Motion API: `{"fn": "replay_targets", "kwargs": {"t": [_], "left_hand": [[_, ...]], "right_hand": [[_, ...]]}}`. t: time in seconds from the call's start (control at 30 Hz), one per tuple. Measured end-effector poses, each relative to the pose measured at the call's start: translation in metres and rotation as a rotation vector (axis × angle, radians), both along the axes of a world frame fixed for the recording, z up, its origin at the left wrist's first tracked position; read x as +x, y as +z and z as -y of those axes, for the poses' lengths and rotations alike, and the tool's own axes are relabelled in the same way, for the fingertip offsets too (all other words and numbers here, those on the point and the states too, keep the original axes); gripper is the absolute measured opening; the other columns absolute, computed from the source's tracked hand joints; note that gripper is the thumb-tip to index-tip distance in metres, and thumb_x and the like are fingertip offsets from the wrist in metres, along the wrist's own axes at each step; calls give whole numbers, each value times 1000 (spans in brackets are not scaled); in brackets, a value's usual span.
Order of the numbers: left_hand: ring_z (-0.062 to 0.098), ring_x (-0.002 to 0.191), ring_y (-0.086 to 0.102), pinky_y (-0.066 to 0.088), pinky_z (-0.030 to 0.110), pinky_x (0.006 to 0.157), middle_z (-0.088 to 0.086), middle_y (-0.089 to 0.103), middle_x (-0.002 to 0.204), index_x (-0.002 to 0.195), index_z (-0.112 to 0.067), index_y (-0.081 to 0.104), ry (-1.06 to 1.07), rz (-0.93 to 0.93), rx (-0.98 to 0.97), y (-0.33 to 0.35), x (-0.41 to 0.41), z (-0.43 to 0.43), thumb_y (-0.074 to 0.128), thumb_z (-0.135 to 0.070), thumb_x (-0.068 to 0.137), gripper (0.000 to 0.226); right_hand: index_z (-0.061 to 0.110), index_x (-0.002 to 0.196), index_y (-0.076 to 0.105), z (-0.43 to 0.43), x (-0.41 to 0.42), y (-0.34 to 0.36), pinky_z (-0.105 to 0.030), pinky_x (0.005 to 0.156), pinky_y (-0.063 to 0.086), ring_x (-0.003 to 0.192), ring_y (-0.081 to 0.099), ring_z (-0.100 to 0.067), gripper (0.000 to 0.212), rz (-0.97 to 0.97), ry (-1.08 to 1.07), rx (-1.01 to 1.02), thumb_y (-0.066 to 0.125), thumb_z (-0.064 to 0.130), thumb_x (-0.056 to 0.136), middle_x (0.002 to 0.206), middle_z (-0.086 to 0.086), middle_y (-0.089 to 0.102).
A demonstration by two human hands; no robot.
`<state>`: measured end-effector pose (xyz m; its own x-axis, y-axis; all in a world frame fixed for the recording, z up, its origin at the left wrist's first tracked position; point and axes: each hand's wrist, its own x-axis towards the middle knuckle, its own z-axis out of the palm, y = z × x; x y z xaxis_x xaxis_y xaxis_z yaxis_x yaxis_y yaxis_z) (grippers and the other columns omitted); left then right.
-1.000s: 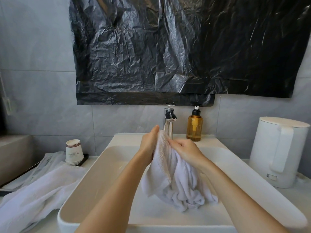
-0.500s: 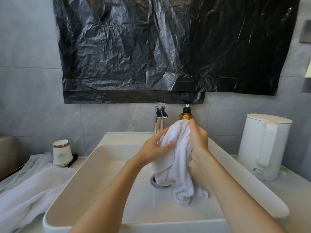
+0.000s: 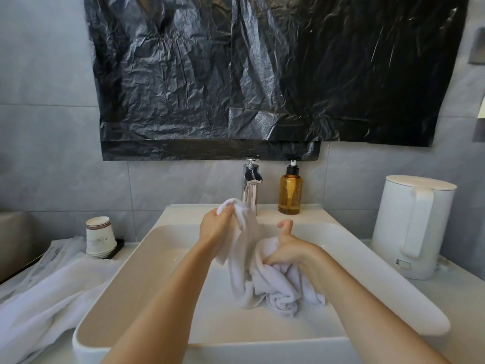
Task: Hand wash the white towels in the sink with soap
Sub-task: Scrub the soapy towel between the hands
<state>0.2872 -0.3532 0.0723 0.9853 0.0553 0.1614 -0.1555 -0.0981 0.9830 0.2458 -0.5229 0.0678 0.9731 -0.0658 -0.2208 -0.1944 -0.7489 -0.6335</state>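
- Both bare forearms reach in from the bottom edge over the white rectangular basin [image 3: 126, 279], converging toward its middle.
- The left hand [image 3: 215, 228] is raised near the chrome faucet [image 3: 250, 187], wrist bent, fingers pinched tight on the top corner of the white towel [image 3: 265, 279], back of the hand to the camera.
- From that pinch the towel hangs down in a loose strip, and its lower end lies bunched on the basin floor.
- The right hand [image 3: 284, 249] sits lower and just to the right, fist closed around a thick fold of the same towel, thumb sticking up and clear of the cloth.
- So both hands grip one towel, the left high, the right low, cloth stretched between them.
- An amber soap pump bottle [image 3: 290, 191] stands upright on the back ledge, just right of the faucet.
- A second white towel [image 3: 44, 306] lies crumpled on the counter left of the basin, touching its outer wall.
- Behind it, a stack of paper cups [image 3: 100, 237].
- A white electric kettle [image 3: 412, 227] stands on the counter at right, well apart from the hands.
- Crinkled black plastic sheeting [image 3: 262, 74] covers the wall above.
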Motion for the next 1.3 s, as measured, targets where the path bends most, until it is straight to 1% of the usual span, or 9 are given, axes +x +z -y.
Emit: {"fn": "replay_targets", "kwargs": {"t": [0.07, 0.17, 0.27, 0.43, 0.53, 0.73, 0.93, 1.13, 1.3], "left_hand": [[25, 94, 64, 51, 37, 89, 7, 70, 100, 99, -17, 65, 25, -11, 16, -3, 2, -2, 49, -33, 99, 22], [27, 99, 65, 51, 43, 95, 7, 70, 103, 108, -17, 67, 65, -2, 43, -4, 3, -3, 47, -38, 98, 30], [29, 99, 64, 51, 45, 95, 6, 70, 101, 100, -20, 68, 76, -10, 62, -4, 4, -4, 43, -37, 98, 30], [29, 97, 64, 52, 41, 91, 10, 69, 104, 109, -12, 65, 102, -17, -53, 2, 3, -6, 44, -38, 99, 35], [23, 82, 63, 48, 31, 68, 8, 69, 91, 99, -7, 65, 32, -54, -80, 9, 1, 1, 45, -40, 99, 39], [25, 90, 67, 52, 39, 90, 5, 73, 89, 84, -15, 71, 75, 24, 42, 3, -6, 12, 49, -55, 87, 46], [25, 81, 65, 50, 36, 75, 7, 70, 77, 75, -10, 66, 30, 215, 266, -2, -21, 31, 43, -53, 89, 51], [28, 85, 63, 52, 36, 78, 7, 70, 83, 76, -16, 66, 121, 145, 308, -7, -12, 24, 42, -49, 93, 45], [25, 64, 48, 38, 32, 64, 3, 53, 59, 55, -20, 46, -22, 224, 186, 0, -23, 36, 45, -45, 96, 48]], "right_hand": [[6, 148, 4, 4, -1, 2, -32, 92, 44, 120, 49, -28, 107, -71, -86, -94, 78, 40, 77, 136, -15, 43], [9, 119, 50, 10, 4, -3, -29, 71, 44, 99, 58, -24, 62, 37, -110, -230, 74, 48, 77, 110, -8, 58], [20, 90, 52, 12, 9, -3, -30, 60, 37, 85, 54, -23, 19, 443, -135, -113, 58, 38, 90, 92, -2, 55], [21, 107, 48, 0, -5, 23, -12, 57, 37, 75, 50, -6, 9, 1035, -236, 346, 45, 24, 100, 89, 3, 55], [25, 92, 48, -7, -8, 20, -20, 60, 36, 70, 48, -11, 6, 994, -91, 302, 51, 27, 97, 82, -2, 55], [24, 80, 44, -40, -19, 6, -20, 51, 30, 54, 43, -3, 23, 993, 74, 254, 45, 34, 100, 54, 14, 47], [15, 85, 49, -29, -1, 12, -36, 63, 41, 72, 56, -22, 26, 897, -228, 226, 41, 33, 101, 70, 0, 55], [28, 71, 43, -40, -20, 3, -19, 51, 32, 54, 44, -3, 29, 966, 38, 218, 47, 31, 100, 56, 9, 44], [17, 68, 44, -25, -4, 18, -28, 55, 32, 65, 47, -15, 35, 906, -235, 343, 44, 30, 101, 61, 4, 47]]}}
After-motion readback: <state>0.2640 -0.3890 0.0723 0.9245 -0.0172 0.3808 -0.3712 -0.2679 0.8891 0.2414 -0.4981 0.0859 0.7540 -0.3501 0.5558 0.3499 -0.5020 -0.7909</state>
